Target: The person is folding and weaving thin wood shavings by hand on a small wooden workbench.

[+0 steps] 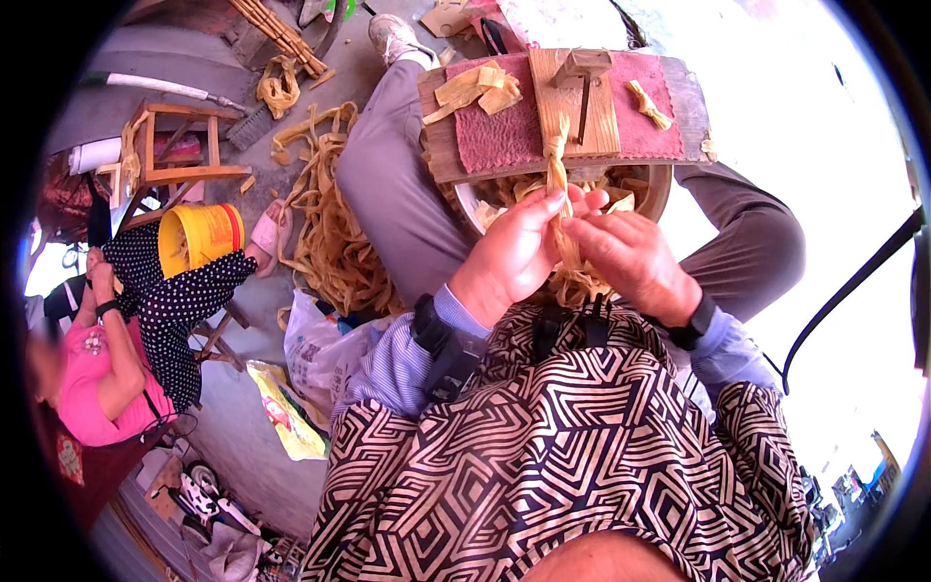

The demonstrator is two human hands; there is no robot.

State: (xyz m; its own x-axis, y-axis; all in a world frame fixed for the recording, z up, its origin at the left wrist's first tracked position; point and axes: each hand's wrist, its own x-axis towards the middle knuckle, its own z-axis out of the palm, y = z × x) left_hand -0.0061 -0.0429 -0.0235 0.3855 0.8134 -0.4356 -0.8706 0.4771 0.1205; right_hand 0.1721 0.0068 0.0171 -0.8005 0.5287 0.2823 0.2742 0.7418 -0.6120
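Between my knees, a wooden board [692, 117] with pink fabric pads [653, 131] and an upright block with a dark rod [582, 68] lies across a round basin [659, 189]. A knotted tan strip [556, 155] runs down from the board's front into my fingers. My left hand [509, 247] is closed around the strip from the left; my right hand [626, 257] pinches it from the right, just beside the left fingers. Loose tan pieces [485, 89] and a small tied bundle [650, 105] sit on the board. More strips [577, 286] hang below my hands.
A seated person [112, 378] at left has a yellow bucket [189, 242] between their legs. A pile of strips [339, 233], plastic bags [320, 359], a brush [247, 131], a wooden stool [170, 170] and bundled canes [281, 39] are on the floor at my left.
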